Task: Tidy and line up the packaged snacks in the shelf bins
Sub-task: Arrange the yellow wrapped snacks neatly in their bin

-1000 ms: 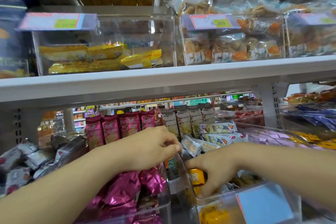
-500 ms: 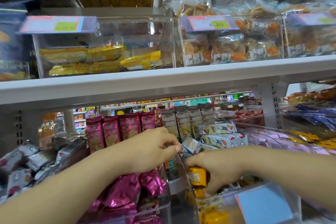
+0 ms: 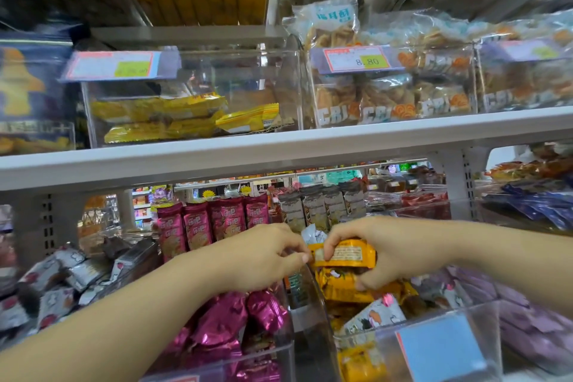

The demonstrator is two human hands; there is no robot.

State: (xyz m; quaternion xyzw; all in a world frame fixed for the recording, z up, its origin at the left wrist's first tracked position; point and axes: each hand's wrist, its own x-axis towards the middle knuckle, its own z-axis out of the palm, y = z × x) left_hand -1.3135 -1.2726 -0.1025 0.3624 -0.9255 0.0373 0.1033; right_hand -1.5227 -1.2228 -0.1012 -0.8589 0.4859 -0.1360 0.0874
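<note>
My right hand point(image 3: 381, 253) grips an orange snack packet point(image 3: 350, 254) and holds it lifted over the clear bin point(image 3: 366, 335) of orange and white packets point(image 3: 344, 288). My left hand point(image 3: 263, 257) has curled fingers that pinch the packet's left end, right over the divider between that bin and the bin of magenta foil packets point(image 3: 242, 316). Upright magenta packets point(image 3: 214, 223) and grey packets point(image 3: 322, 205) stand in rows at the back of the two bins.
A white shelf board point(image 3: 279, 146) runs just above my hands, carrying clear bins of yellow packets point(image 3: 173, 118) and cracker bags point(image 3: 390, 102). Silver packets point(image 3: 71, 276) fill the bin at left, purple ones point(image 3: 527, 319) at right. A blue label point(image 3: 440, 350) fronts the orange bin.
My right hand has lifted the orange packet up out of the bin and turned it sideways. My left hand's fingers have moved right onto the packet's end.
</note>
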